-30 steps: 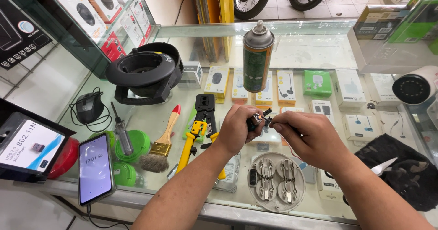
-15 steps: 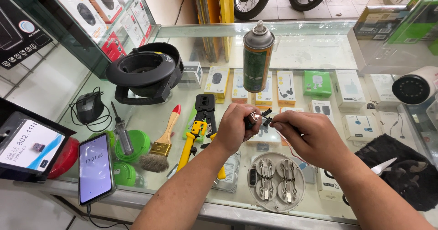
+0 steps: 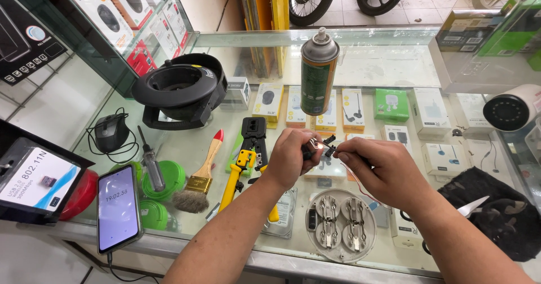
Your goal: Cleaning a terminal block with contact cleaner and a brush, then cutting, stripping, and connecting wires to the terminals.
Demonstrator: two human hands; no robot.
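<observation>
Over the glass counter (image 3: 389, 64), my left hand (image 3: 293, 161) and my right hand (image 3: 380, 168) meet around a small black part with wires (image 3: 319, 145). The left hand pinches the part between thumb and fingers. The right hand's fingertips hold the wires at its right side, and a thin red wire (image 3: 360, 187) trails below the right palm. A round white plate with metal clips (image 3: 339, 223) lies just below both hands. Yellow-handled crimping pliers (image 3: 243, 165) lie to the left of my left hand.
A green spray can (image 3: 318, 72) stands behind the hands. A paintbrush (image 3: 200, 177), screwdriver (image 3: 150, 161), green lids (image 3: 172, 176), phone (image 3: 117, 205), wired mouse (image 3: 110, 132) and black round device (image 3: 180, 89) sit left. A dark cloth (image 3: 496, 216) and white camera (image 3: 515, 106) sit right.
Both hands stay together on the small part. Only the fingers shift slightly as they work the wires.
</observation>
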